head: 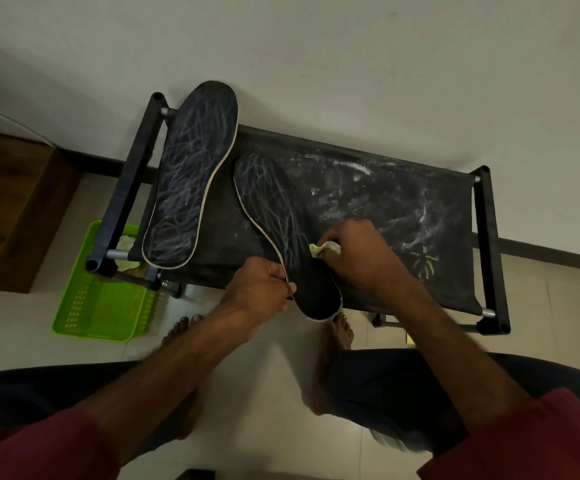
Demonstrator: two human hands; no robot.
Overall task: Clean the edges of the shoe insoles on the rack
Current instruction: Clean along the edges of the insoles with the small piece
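Note:
Two dark shoe insoles with pale rims and chalky scribbles lie on a black fabric-topped rack (403, 209). The left insole (191, 174) rests flat, its toe leaning past the rack's back edge. The right insole (278, 216) runs diagonally, its heel hanging over the front edge. My left hand (257, 289) pinches that insole's left rim near the heel. My right hand (358, 254) presses a crumpled pale yellow cloth (319, 249) against the insole's right edge.
White powder smears cover the rack's fabric, and a yellow mark (427, 263) sits near its front right. A green plastic basket (101, 306) with cloths stands on the floor under the rack's left end. A wooden cabinet (11, 209) is at left. My bare feet (337, 330) stand before the rack.

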